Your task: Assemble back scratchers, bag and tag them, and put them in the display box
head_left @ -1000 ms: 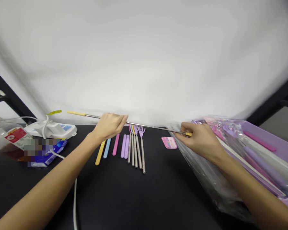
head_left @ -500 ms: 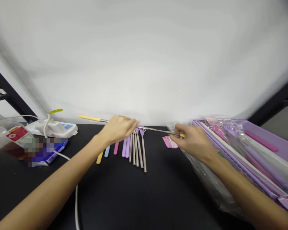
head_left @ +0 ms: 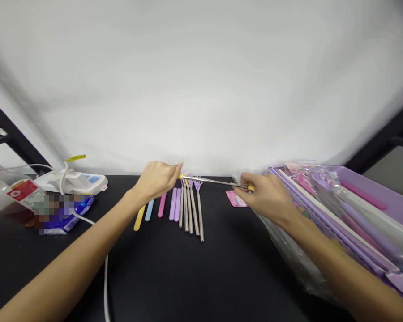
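Observation:
My left hand (head_left: 157, 180) is closed around the yellow handle end of a telescopic metal back scratcher (head_left: 215, 181), held level above the black table (head_left: 174, 277). My right hand (head_left: 267, 194) pinches its other end, where a bit of yellow shows. The shaft between my hands is short and shiny. Below it lies a row of similar scratchers (head_left: 190, 210) with steel shafts and purple claw heads. Beside them lie separate coloured handles: yellow (head_left: 139, 218), blue (head_left: 149, 210), pink (head_left: 161, 205) and purple (head_left: 174, 204).
A small pink card (head_left: 235, 199) lies by my right hand. A purple tray (head_left: 383, 210) with plastic-wrapped items fills the right side. At left are a white power strip (head_left: 74, 180), a blue packet (head_left: 65, 212) and a white cable (head_left: 105, 286). A white wall stands behind.
The scratcher has been pushed together and is much shorter. My left hand slid right along the shaft, so the long yellow handle no longer sticks out to the left. My right hand shifted slightly left.

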### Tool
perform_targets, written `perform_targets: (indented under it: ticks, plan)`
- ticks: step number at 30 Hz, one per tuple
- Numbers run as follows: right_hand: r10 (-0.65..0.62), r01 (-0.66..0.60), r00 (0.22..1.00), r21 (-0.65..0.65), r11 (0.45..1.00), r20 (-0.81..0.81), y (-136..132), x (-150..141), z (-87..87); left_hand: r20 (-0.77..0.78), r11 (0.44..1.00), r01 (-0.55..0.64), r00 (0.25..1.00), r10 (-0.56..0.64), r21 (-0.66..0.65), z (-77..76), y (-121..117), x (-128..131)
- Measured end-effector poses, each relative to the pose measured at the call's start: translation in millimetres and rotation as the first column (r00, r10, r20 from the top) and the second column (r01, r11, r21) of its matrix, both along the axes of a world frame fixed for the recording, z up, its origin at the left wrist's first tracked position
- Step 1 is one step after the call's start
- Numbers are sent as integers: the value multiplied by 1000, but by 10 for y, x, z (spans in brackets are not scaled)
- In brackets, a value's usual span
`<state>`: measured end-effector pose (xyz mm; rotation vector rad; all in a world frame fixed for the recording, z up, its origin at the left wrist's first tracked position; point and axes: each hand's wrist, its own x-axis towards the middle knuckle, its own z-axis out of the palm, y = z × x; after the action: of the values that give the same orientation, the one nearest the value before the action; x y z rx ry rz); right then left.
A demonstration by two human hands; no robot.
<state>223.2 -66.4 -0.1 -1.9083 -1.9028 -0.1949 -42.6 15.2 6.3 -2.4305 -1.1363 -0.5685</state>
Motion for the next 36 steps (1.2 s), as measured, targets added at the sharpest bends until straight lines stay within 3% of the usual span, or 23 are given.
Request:
perform_targets:
  ticks: [5,10,14,17,20,23,25,30,36]
  plan:
    - [3,-4,1000,36,999,26,-6,-124,-8,21,999,16,1000,-15,-44,-68,-177,175]
    - [83,-88,993,60,994,79,-39,-262,-74,-24,997,67,998,-66,49,-130,-350,432]
    - [115,-115,993,-9,993,2,-54,-307,-67,12,987,50,999,-53,150,-142,-361,469]
    - [147,-151,987,-56,987,-68,-50,-265,-32,8,981,83,996,-86,176,-120,-264,354]
    - [109,-114,992,-74,991,-66,-20,-130,8,-21,982,98,995,-95,163,-74,-56,69]
    - [19,-19,1000,-72,997,-4,12,-34,31,7,986,-17,1000,16,165,-24,97,-172]
    - [16,-14,1000,-78,997,26,16,-45,33,4,986,-31,1000,31,161,-6,87,-176]
    - [47,-47,999,-30,998,6,-28,-43,38,-57,988,104,994,-98,114,-22,4,-25]
    - [-37,37,998,-1,999,44,-37,78,75,40,982,-128,992,123,142,-13,187,-306]
